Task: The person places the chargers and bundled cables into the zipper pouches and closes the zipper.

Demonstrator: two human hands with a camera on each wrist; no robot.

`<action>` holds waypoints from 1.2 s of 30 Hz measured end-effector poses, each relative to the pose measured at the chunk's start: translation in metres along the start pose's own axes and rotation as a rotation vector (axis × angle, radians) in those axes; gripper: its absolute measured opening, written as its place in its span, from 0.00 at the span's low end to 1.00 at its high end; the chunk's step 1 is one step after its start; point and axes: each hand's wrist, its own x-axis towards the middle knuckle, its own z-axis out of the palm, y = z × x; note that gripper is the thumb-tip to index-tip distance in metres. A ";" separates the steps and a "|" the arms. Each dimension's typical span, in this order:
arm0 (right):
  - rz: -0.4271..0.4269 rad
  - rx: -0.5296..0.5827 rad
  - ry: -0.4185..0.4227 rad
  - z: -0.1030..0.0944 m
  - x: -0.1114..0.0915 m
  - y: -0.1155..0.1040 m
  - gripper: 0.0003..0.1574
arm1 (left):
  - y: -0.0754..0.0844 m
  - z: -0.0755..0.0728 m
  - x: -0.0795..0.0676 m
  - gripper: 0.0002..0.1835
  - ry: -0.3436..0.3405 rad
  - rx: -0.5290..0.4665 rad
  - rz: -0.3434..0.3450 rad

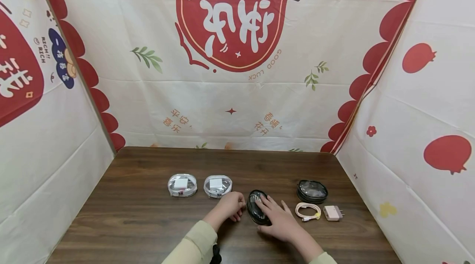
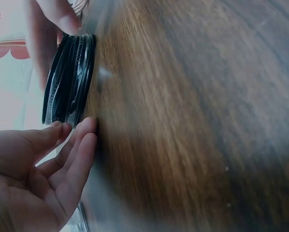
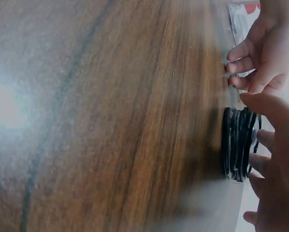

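Observation:
An oval black zip pouch (image 1: 256,209) with a clear window lies on the table between both hands. My right hand (image 1: 275,219) rests over it, its fingers spread on the clear top and its thumb (image 3: 263,102) by the edge. At the pouch's left end, my left hand (image 1: 231,205) pinches at the zipper edge. Thumb and forefinger meet there in the left wrist view, covering what lies between them, while the other fingers (image 2: 86,145) reach along the tabletop. Zipper teeth run round the side of the pouch (image 2: 69,79) in that view.
Two clear pouches (image 1: 182,193) holding white chargers stand to the left. A second black pouch (image 1: 312,192) is at the right, with a coiled cream cable (image 1: 307,211) and a pale charger plug (image 1: 332,213) in front. Printed cloth (image 1: 230,95) walls surround the brown table (image 1: 141,222).

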 end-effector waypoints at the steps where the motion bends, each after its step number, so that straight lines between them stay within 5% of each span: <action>1: -0.009 0.004 0.009 -0.001 0.000 0.000 0.49 | 0.000 -0.001 0.001 0.10 0.009 0.008 0.006; 8: -0.107 -0.009 0.027 -0.002 0.013 0.005 0.46 | -0.002 -0.002 0.010 0.09 0.052 0.053 0.024; 15: -0.063 0.035 -0.095 -0.003 0.017 0.006 0.48 | -0.002 -0.001 0.011 0.09 0.077 0.111 0.052; 28: -0.046 -0.016 -0.118 0.005 0.020 0.007 0.51 | -0.002 -0.005 0.002 0.12 0.096 0.187 0.125; 36: -0.043 0.002 -0.099 0.006 0.018 0.008 0.51 | 0.000 -0.002 -0.002 0.11 0.025 0.187 0.066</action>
